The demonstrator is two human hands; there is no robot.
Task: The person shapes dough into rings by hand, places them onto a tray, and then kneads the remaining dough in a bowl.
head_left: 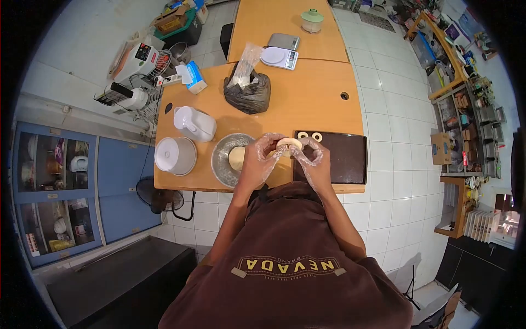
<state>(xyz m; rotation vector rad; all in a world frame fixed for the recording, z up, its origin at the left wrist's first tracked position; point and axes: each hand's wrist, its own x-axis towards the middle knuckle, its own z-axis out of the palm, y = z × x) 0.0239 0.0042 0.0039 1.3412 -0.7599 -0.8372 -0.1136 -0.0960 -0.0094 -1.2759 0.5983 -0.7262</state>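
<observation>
Between my two floury hands I hold a piece of pale dough (289, 143), curved like a ring. My left hand (262, 158) grips its left side with thumb and fingers; my right hand (313, 161) pinches the right side. Under my left wrist stands a metal bowl (219, 164) with a lump of dough (236, 158) in it. On the right, partly behind my right hand, lies a dark baking tray (348, 159). Two small dough rings, a left one (303, 132) and a right one (317, 133), rest near its far left corner.
Left of the bowl are a white lidded container (175, 156) and a white jug (195, 124). Farther back sit a black plastic bag (247, 94), a white kitchen scale (279, 57), a blue box (194, 78) and a green-lidded container (312, 21). A fan (159, 196) stands below the table's left edge.
</observation>
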